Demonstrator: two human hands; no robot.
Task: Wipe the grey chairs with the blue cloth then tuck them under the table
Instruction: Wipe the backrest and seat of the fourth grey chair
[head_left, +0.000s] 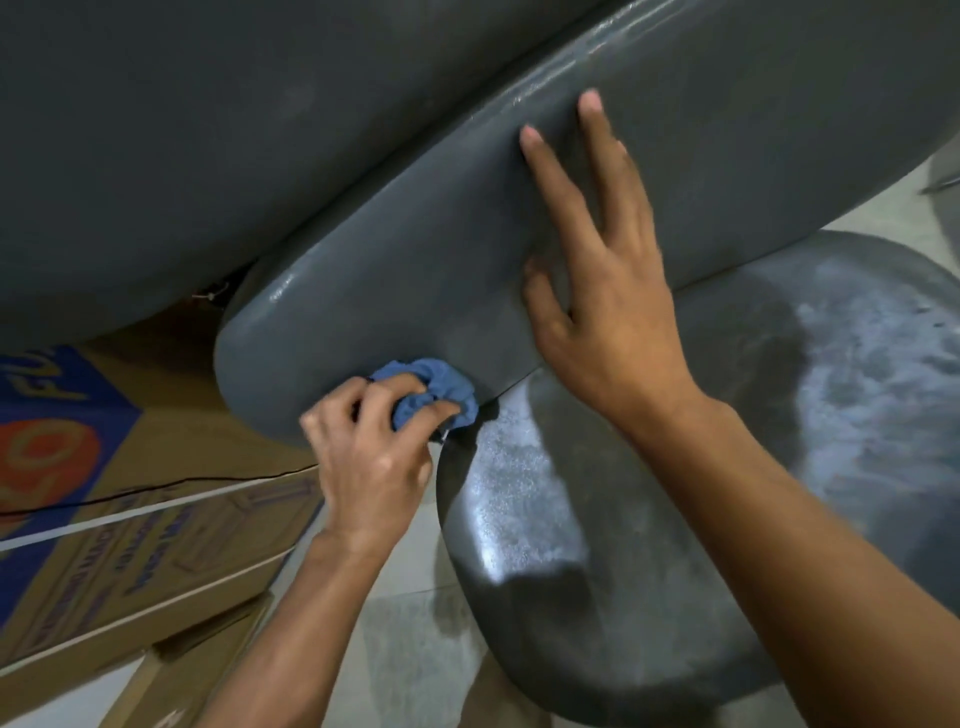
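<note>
1. Head view, item one: grey chair (649, 467). I see its rounded seat at lower right of the frame, sheen and pale smears on the surface. Its backrest (415, 291) runs diagonally from centre left up to the upper right.
2. Item two: blue cloth (431, 392), bunched into a wad, at centre left of the frame. It is pressed against the lower edge of the backrest, just beside the point where the backrest meets the seat.
3. Item three: left hand (369, 457), lower centre left. Its fingers (400, 387) are curled and clamped on the blue cloth, thumb under the wad. The forearm enters from the bottom edge.
4. Item four: right hand (608, 291), centre of the frame. It lies flat on the backrest, fingers straight and spread apart, tips toward the upper right, gripping nothing. The forearm enters from the lower right, crossing above the seat.
5. Item five: counter (234, 130), I take the large dark grey surface filling the upper left of the frame to be this; it sits just beside the top edge of the backrest.
6. Item six: cardboard boxes (130, 545), lower left, brown with blue and orange printing, the lettering only partly legible. A thin black cable (156, 486) lies across them.
7. Item seven: floor (395, 649), pale tiles at bottom centre, between the boxes and the seat.
</note>
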